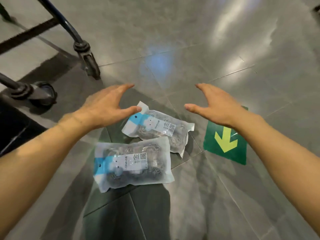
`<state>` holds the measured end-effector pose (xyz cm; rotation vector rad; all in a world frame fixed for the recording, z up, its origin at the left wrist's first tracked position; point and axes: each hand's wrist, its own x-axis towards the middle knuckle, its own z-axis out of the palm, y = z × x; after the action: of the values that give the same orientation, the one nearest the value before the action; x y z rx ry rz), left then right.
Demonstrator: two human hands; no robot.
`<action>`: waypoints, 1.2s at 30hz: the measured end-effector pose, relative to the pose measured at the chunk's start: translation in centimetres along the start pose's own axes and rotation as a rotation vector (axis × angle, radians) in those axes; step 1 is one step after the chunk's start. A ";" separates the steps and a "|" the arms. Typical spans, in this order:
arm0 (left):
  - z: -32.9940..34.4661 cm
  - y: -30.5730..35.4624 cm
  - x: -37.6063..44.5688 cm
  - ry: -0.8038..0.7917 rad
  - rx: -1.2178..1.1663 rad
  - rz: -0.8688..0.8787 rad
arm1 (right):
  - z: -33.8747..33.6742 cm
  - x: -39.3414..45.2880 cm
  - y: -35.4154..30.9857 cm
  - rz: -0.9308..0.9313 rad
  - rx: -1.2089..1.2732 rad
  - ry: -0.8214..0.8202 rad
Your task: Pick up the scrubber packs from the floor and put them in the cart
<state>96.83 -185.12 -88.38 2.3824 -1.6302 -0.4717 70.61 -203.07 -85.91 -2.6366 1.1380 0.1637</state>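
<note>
Lying on the grey tiled floor (225, 40) we list two scrubber packs, taking the green arrow sticker (226, 139) as our landmark. Far pack (156, 128): clear bag with white and blue label, dark wire scrubbers inside, flat on the tiles just left of the sticker. Near pack (132, 163): same make, same contents, further left of the sticker and closer to us; its upper right corner overlaps the far pack's lower edge.

Left hand (103, 104): left of the sticker, beyond both packs, fingers spread and straight, holding nothing; we cannot tell whether the thumb tip touches the far pack's top corner. Right hand (214, 104): directly above the sticker, fingers spread, holding nothing.

Cart (76, 37): well left of the sticker; only dark frame tubes and two castor wheels (44, 94) show, its basket out of view. Nothing lies between hands and packs.
</note>
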 end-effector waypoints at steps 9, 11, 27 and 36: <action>-1.1 0.0 -2.7 -0.004 -0.084 -0.066 | -0.1 -0.8 -1.0 0.009 0.006 -0.071; -0.6 -0.7 -3.0 0.042 -0.124 -0.104 | 1.2 0.6 -0.9 0.033 0.014 -0.089; 5.4 -8.2 -14.2 0.135 -0.682 -0.558 | 14.7 11.1 -2.3 0.192 0.172 -0.462; 7.5 -8.1 -13.7 0.128 -0.812 -0.609 | 16.0 11.3 -2.1 0.264 0.255 -0.479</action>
<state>96.41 -169.36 -96.26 2.1168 -0.4521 -0.8538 79.89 -205.01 -103.15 -2.0617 1.2280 0.6191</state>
